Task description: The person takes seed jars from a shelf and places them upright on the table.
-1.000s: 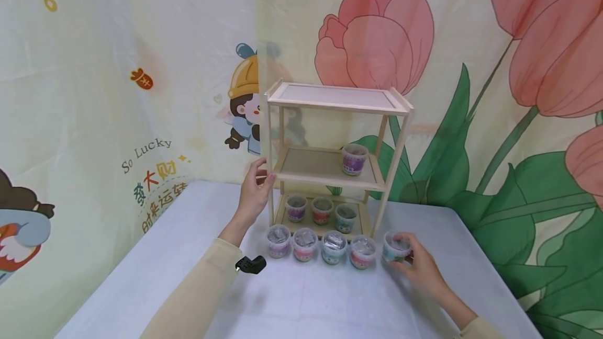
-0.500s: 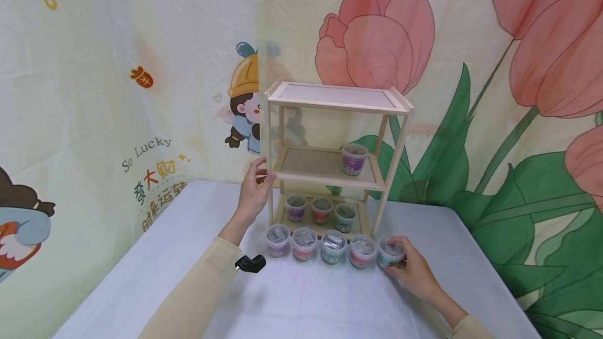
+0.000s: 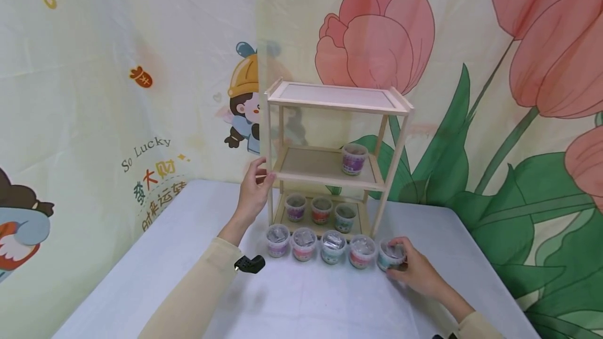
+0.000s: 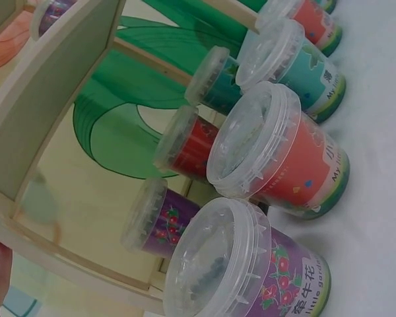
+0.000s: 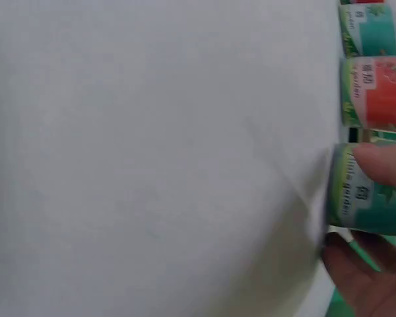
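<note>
Right grip [image 3: 418,272]: I clasp a teal cup [image 3: 388,259], just right of the front row.
Left grip [image 3: 255,190]: I hold the rack [image 3: 336,109] by its left post [image 3: 268,135].
Front row: four cups [image 3: 333,248] on the tabletop [image 3: 320,302], partly blocking the bottom shelf [image 3: 363,218].
Shelves: three cups [image 3: 322,211] below, one purple cup [image 3: 353,160] midway.

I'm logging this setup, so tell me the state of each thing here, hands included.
Rack: standing upright
Left hand: holding the rack's left side
End teal tub: upright, held
Right hand: fingers around the end teal tub
Other four front tubs: upright, lids on
Three bottom-shelf tubs: upright, lids on
Middle-shelf purple tub: upright
</note>
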